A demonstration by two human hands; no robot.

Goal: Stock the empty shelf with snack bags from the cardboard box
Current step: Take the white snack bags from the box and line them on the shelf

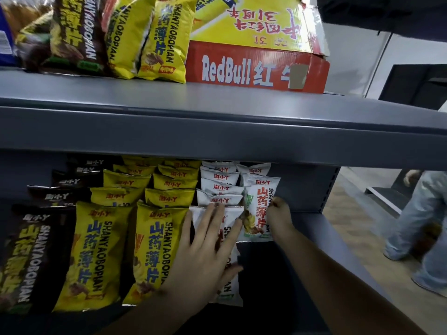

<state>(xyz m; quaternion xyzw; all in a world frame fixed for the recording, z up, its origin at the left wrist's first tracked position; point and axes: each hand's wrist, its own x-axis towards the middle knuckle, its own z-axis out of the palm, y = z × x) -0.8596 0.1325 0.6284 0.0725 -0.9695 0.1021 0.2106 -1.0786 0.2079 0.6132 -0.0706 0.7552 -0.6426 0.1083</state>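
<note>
Nearest to us, our left hand lies flat with fingers spread and straight on the front white bag, which stands at the front edge of the lower shelf; the thumb rests across the bag's face. Just to the right and a little further in, our right hand curls its fingers round the right edge of the second white bag, which stands upright beside the white row. Left of these, along the same shelf, we see two rows of yellow bags and then a row of black bags, each row running back towards the rear. Above, on the upper shelf, the red cardboard box sits near the right end with its flaps open, touching more yellow and black upper bags on its left. On the floor at far right stands a person in jeans.
</note>
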